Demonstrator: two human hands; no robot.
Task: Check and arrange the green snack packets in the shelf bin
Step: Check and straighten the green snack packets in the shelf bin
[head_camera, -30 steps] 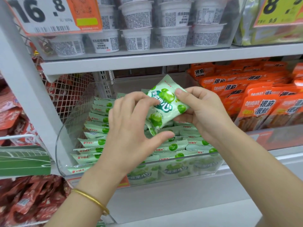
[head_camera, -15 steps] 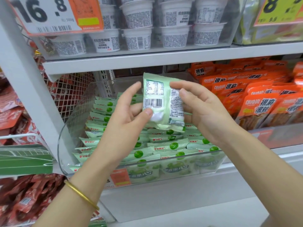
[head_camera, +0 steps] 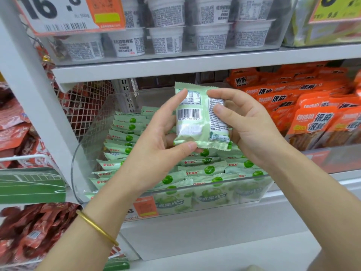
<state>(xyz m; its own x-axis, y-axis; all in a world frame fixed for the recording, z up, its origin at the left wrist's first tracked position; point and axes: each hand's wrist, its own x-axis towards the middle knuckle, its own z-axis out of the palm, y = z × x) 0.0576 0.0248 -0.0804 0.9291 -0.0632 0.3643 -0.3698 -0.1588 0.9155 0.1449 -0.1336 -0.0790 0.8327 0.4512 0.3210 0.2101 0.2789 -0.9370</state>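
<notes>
Holding: one green packet [head_camera: 201, 120] lifted above the bin, printed back turned toward me so I can read the barcode and the small text.
Far left: red packets [head_camera: 29, 237] hang on a neighbouring rack, apart from my work.
Left hand [head_camera: 156, 151]: half curled, thumb pressed under the packet's lower seam, forefinger on its upper left corner, other fingers behind it. I pinch by the edges so the print stays uncovered. A gold bangle [head_camera: 97, 227] sits on that wrist.
Packet: upright, slightly tilted, held between both hands in front of the shelf opening, clear of the stack below.
Green stack [head_camera: 125, 137]: the rest of the packets lie in overlapping rows in the clear bin [head_camera: 252, 194], fronts up, green dots showing, so a shopper reads them through the front wall.
Right hand [head_camera: 252, 132]: loosely open, forefinger on the top edge and thumb resting on the right side panel, steadying it more than gripping.
Above: white tubs [head_camera: 166, 40] on the upper shelf, out of reach of my hands.
Right: orange packets [head_camera: 312, 122] stand in the next bin, just beside the green one.
Stage, as I judge it: checking; the packet is not yet back in a row.
</notes>
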